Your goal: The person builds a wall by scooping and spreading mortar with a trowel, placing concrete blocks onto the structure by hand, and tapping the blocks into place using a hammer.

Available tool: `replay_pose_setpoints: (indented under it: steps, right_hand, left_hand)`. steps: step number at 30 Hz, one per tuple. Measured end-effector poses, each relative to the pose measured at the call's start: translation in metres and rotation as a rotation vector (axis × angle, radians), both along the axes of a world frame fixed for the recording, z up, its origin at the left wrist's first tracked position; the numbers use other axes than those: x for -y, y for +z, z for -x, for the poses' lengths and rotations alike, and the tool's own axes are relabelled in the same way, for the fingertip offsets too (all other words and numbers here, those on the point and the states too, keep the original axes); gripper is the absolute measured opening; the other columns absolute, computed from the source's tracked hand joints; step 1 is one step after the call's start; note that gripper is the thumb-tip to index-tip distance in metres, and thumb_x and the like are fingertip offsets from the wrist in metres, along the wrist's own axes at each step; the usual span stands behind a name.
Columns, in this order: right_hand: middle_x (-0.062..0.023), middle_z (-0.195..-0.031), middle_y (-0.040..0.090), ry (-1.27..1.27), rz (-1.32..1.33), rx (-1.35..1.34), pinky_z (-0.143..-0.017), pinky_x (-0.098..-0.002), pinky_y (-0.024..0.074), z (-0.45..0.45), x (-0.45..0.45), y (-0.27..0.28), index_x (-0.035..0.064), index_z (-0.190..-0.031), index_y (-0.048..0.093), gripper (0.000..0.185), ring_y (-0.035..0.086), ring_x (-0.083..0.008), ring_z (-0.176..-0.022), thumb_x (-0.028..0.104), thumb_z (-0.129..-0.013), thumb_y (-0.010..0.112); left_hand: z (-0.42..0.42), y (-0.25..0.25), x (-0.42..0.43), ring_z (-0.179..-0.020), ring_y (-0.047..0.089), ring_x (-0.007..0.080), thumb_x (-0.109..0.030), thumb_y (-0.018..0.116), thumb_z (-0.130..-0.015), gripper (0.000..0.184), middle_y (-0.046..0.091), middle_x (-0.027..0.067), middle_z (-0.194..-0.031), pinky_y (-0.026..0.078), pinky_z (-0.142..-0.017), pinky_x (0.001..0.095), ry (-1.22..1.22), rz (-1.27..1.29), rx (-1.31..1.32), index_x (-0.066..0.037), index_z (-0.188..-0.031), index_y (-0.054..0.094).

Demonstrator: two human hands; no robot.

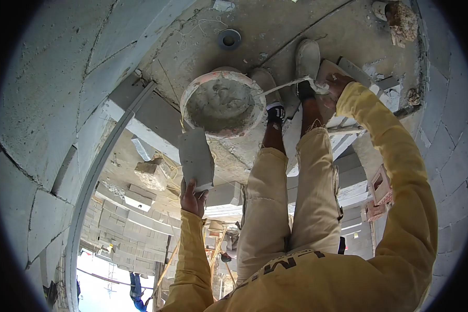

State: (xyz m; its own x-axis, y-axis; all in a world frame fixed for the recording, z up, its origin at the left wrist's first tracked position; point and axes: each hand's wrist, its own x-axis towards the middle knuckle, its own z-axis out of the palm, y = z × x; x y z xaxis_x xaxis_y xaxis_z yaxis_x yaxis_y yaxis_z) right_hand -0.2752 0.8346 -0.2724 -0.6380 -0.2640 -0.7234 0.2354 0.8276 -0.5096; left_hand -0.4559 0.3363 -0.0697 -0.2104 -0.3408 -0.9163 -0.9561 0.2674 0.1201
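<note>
My left hand (193, 198) is closed around the lower end of a grey block (196, 156), held up beside the mortar bucket. The round bucket (186, 104) has a mortar-crusted rim, and thick wet grey mortar (224, 99) lies inside it. At the right, my right hand (339, 86) grips a mortar-smeared trowel (286, 85), seen nearly edge-on. The trowel's thin far end reaches over the bucket's right rim; its exact tip is hard to make out.
A grey block wall (52, 104) rises at the left, another (447, 156) at the right. My shoes (308, 58) stand right of the bucket. A dark ring (229, 39) and broken masonry (403, 22) lie on the floor. Another person (137, 291) appears in the background.
</note>
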Motion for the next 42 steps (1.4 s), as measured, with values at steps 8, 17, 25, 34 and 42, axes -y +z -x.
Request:
replay_pose_setpoints:
  steps: [8,17,25,34,42]
  right_hand:
    - [-0.0144,-0.129,0.053,-0.501,-0.028,0.366,-0.103,-0.044,0.0366,0.095,0.123,-0.127,0.0168,-0.126,0.055,0.052,0.046,-0.0306,-0.125,0.049,-0.086,0.052]
    - [-0.0147,-0.119,0.059,-0.322,-0.525,0.168,-0.097,-0.0423,0.0418,0.074,-0.026,-0.13,0.0143,-0.127,0.051,0.044,0.054,-0.0311,-0.114,0.034,-0.087,0.055]
    - [-0.0289,-0.109,0.059,-1.112,-0.418,0.069,-0.088,-0.0489,0.047,0.035,-0.127,0.009,0.0123,-0.137,0.033,0.074,0.058,-0.0468,-0.1,0.038,-0.073,0.062]
    - [-0.0233,-0.092,0.065,-1.651,-0.295,0.06,-0.075,-0.0468,0.0508,-0.01,-0.005,0.029,-0.0019,-0.114,0.053,0.051,0.064,-0.0417,-0.082,0.03,-0.077,0.066]
    - [-0.0245,-0.093,0.063,-0.984,-0.552,-0.805,-0.074,-0.0456,0.0517,0.052,-0.022,0.009,0.0044,-0.117,0.051,0.053,0.062,-0.0408,-0.084,0.026,-0.074,0.071]
  left_hand:
    - [-0.034,0.015,-0.041,-0.098,0.054,0.0249,-0.04,0.058,-0.089,0.05,0.053,0.01,-0.113,0.05,-0.072,0.0379,0.274,-0.164,0.107,-0.01,-0.127,0.045]
    - [-0.024,0.029,-0.127,-0.104,0.058,0.0279,-0.038,0.054,-0.092,0.051,0.055,0.0125,-0.121,0.055,-0.072,0.0398,0.399,-0.395,0.154,-0.009,-0.132,0.042]
    - [0.016,-0.051,-0.271,-0.095,0.06,0.0232,-0.043,0.054,-0.091,0.048,0.058,0.009,-0.114,0.055,-0.066,0.0324,0.183,-0.53,0.175,-0.011,-0.126,0.046]
    - [0.054,-0.219,-0.46,-0.105,0.05,0.0221,-0.05,0.058,-0.085,0.049,0.052,0.0026,-0.114,0.043,-0.085,0.0411,0.039,-0.53,0.248,-0.019,-0.122,0.049]
    - [0.067,-0.244,-0.5,-0.108,0.048,0.0255,-0.047,0.046,-0.091,0.046,0.051,0.0083,-0.116,0.045,-0.087,0.0426,0.021,-0.425,0.23,-0.015,-0.123,0.048]
